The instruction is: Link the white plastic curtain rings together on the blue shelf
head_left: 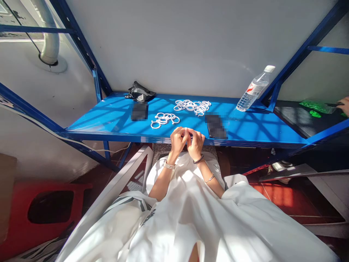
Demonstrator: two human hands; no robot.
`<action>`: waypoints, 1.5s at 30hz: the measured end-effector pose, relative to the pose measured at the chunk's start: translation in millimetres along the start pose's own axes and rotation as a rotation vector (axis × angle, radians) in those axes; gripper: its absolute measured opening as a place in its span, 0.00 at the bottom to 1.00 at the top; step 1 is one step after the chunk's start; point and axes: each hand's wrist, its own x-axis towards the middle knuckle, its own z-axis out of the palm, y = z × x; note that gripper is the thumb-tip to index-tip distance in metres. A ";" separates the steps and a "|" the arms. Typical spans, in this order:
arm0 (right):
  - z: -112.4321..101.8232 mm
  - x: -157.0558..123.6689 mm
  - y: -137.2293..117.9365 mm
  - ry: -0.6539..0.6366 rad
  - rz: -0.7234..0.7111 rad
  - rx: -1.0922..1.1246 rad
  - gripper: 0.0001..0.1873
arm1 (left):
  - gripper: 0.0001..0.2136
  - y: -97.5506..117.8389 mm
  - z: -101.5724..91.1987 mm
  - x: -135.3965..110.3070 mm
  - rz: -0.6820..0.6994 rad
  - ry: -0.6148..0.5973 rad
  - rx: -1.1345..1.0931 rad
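Note:
At the front edge of the blue table (109, 120), my left hand (178, 139) and my right hand (195, 140) meet with fingertips pinched together. Whatever lies between the fingers is hidden or too small to name. Just beyond my left hand lies a small group of white rings with little tabs (165, 119). A larger heap of similar white rings (192, 105) sits farther back, past my right hand. A dark, blurred-out flat object (216, 126) rests right beside my right hand.
A clear water bottle (255, 91) with a white cap stands at the back right. A crumpled black plastic bag (140, 91) and another blurred dark object (139, 111) are at the back left. At far right, another person's hand (344, 105) is near a bag of green pieces (317, 106).

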 end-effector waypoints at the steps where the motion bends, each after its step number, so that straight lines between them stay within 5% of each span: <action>1: 0.1 0.0 0.0 0.001 0.001 -0.002 0.16 | 0.26 -0.1 -0.1 -0.1 0.001 0.000 0.000; 33: -1.9 1.7 0.7 0.052 0.001 0.049 0.21 | 0.23 -4.4 3.4 -1.5 0.085 0.060 0.027; 45: 1.2 0.4 2.4 0.112 -0.015 0.020 0.17 | 0.24 -2.1 2.4 -2.0 0.014 0.040 0.035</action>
